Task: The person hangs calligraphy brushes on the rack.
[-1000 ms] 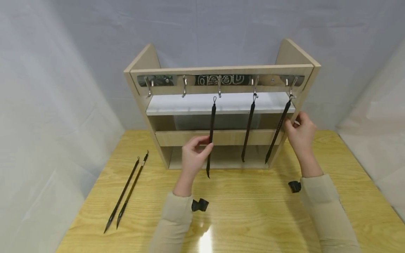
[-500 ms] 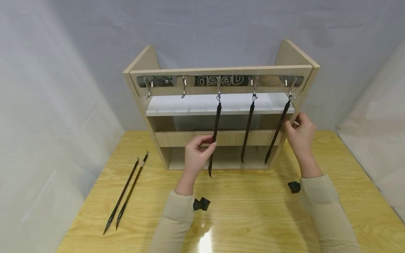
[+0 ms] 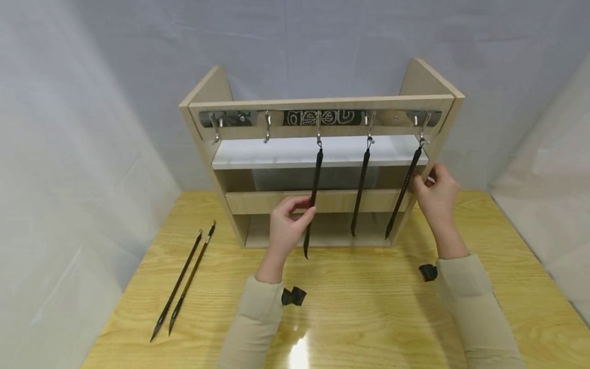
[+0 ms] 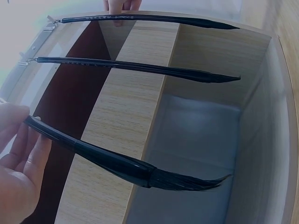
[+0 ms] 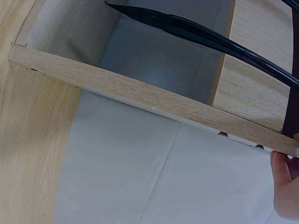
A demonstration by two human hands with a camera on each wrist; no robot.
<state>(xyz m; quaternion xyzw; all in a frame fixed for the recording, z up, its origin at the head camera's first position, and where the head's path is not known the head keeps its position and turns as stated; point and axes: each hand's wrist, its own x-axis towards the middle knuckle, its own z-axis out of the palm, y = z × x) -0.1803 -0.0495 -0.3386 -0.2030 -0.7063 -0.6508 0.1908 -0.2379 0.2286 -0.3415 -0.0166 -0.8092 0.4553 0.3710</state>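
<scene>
our left hand [image 3: 287, 225] pinches the middle brush [image 3: 314, 189] hanging on the rack [image 3: 322, 102]. our right hand [image 3: 435, 195] grips the rack's right side panel beside the rightmost brush [image 3: 405, 187].

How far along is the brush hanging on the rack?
Two calligraphy brushes hang from the fourth hook and fifth hook. The left hand pinches a third brush, its loop at the middle hook. The right hand grips the wooden rack side. Two brushes on the table and two bare hooks remain.

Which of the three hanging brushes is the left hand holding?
The leftmost hanging brush, on the middle hook: the left hand pinches its shaft. The other two hang further right.
</scene>
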